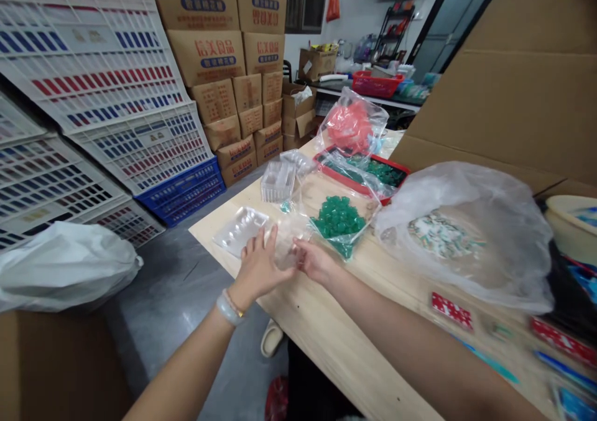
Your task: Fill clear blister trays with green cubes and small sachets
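My left hand (262,264) reaches over the near end of the table, fingers spread, beside a clear plastic tray (240,231) with moulded hollows. My right hand (314,260) has its fingers curled together at the edge of a thin clear plastic piece (293,231), which lies between both hands; its exact shape is blurred. Just beyond my right hand sits an open clear bag of green pieces (339,219). Farther back stands a stack of clear plastic trays (278,181).
On the wooden table (298,303) are a red-rimmed tray (326,166) of green pieces, a bag of red pieces (349,125), a large bag of small mixed pieces (443,234) and red dotted packets (451,310). White crates (140,129) and cartons (205,54) are stacked left.
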Action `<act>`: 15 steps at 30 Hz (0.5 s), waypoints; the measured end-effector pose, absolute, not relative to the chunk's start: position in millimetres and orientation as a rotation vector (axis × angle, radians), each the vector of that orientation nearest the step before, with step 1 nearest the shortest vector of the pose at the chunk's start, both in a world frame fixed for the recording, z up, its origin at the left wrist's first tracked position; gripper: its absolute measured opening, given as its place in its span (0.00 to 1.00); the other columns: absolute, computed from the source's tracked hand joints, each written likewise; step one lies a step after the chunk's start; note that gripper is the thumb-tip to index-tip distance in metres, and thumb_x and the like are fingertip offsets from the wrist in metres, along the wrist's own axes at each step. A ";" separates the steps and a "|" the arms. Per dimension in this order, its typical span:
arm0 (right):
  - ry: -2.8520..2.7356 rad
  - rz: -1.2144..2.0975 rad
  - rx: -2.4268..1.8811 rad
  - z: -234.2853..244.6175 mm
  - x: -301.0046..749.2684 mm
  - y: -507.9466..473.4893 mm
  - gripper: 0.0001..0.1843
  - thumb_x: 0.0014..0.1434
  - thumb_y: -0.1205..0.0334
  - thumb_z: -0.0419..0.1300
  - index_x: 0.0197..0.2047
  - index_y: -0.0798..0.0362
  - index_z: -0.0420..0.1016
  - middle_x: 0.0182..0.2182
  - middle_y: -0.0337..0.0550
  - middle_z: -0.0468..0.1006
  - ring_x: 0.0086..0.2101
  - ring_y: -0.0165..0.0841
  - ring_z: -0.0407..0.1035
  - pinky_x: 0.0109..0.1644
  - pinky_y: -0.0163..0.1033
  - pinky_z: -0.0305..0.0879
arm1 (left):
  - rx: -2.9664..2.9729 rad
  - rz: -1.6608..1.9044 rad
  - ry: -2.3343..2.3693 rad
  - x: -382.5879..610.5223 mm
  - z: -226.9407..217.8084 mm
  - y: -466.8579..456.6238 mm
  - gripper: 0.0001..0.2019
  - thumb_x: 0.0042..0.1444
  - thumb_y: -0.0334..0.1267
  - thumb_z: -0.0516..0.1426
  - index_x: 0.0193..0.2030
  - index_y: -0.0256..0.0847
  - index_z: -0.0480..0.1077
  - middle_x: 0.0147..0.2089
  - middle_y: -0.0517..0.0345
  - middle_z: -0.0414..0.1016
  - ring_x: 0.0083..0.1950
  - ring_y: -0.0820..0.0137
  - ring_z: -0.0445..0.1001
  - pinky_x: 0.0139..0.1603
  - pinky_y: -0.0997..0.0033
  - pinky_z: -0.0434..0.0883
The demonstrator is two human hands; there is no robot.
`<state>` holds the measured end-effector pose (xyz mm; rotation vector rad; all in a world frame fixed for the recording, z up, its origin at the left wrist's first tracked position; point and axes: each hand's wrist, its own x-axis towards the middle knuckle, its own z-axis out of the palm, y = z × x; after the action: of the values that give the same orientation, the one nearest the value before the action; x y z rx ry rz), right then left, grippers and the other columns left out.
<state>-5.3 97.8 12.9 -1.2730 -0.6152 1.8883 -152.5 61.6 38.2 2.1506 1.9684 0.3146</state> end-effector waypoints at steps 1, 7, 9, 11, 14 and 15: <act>-0.640 1.861 -1.288 11.9 -2.9 100.0 0.09 0.47 0.60 0.57 0.31 0.52 0.61 0.20 0.34 0.68 0.19 0.24 0.61 0.19 0.28 0.54 | 2.135 0.318 1.945 -162.4 36.8 69.4 0.48 0.39 0.60 0.53 0.63 0.45 0.35 0.64 0.44 0.41 0.61 0.49 0.47 0.55 0.52 0.52; -0.930 1.641 -1.308 27.7 19.8 123.9 0.16 0.39 0.60 0.62 0.31 0.54 0.62 0.16 0.32 0.68 0.14 0.21 0.53 0.15 0.26 0.44 | 1.801 0.158 2.355 -216.4 7.3 116.5 0.50 0.35 0.64 0.53 0.63 0.43 0.40 0.64 0.40 0.38 0.61 0.39 0.41 0.53 0.42 0.45; -0.975 1.600 -1.262 44.5 24.5 145.5 0.13 0.41 0.60 0.61 0.29 0.55 0.62 0.16 0.33 0.68 0.13 0.20 0.52 0.15 0.27 0.43 | 1.813 0.085 2.356 -220.3 -0.2 117.2 0.48 0.36 0.62 0.53 0.63 0.44 0.41 0.64 0.40 0.41 0.59 0.41 0.48 0.52 0.44 0.48; -0.978 1.592 -1.268 62.9 24.1 176.2 0.09 0.46 0.61 0.58 0.26 0.55 0.62 0.16 0.34 0.68 0.12 0.20 0.51 0.15 0.28 0.43 | 1.861 0.081 2.350 -217.7 -2.0 109.7 0.46 0.38 0.60 0.52 0.63 0.44 0.41 0.63 0.41 0.43 0.57 0.44 0.52 0.51 0.47 0.51; -0.983 1.604 -1.319 83.8 11.8 230.0 0.08 0.52 0.63 0.54 0.24 0.56 0.61 0.15 0.35 0.66 0.12 0.20 0.50 0.15 0.28 0.44 | 1.899 0.108 2.315 -207.4 2.5 89.1 0.44 0.40 0.57 0.52 0.63 0.44 0.41 0.62 0.42 0.45 0.56 0.46 0.53 0.50 0.48 0.52; -1.002 1.601 -1.328 87.5 5.0 247.1 0.08 0.52 0.63 0.54 0.24 0.56 0.61 0.14 0.35 0.65 0.12 0.21 0.50 0.15 0.28 0.43 | 1.894 0.124 2.300 -202.8 4.3 80.9 0.44 0.40 0.56 0.52 0.63 0.44 0.41 0.63 0.43 0.46 0.56 0.48 0.54 0.50 0.49 0.53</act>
<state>5.0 247.1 87.5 -1.3278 -1.0017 1.6012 -202.8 80.9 4.3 1.8937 2.2995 0.1238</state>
